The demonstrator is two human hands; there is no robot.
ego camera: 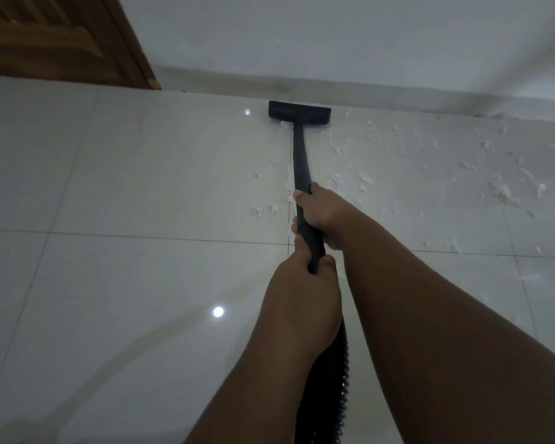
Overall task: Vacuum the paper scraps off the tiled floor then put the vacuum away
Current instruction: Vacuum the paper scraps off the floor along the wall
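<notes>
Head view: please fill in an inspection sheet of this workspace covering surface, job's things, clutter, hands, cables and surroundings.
Surface: glossy pale tiled floor, with two light reflections on it.
Job's things: black vacuum wand, its floor head on the floor close to the skirting; paper scraps lie mostly right of the wand, a few just left.
Clutter: one small dark speck left of the wand.
Hands: right hand grips the wand further forward; left hand grips its near end.
Cables: ribbed black hose runs off the bottom edge; no cord seen.
Surroundings: white wall, wooden door upper left.
</notes>
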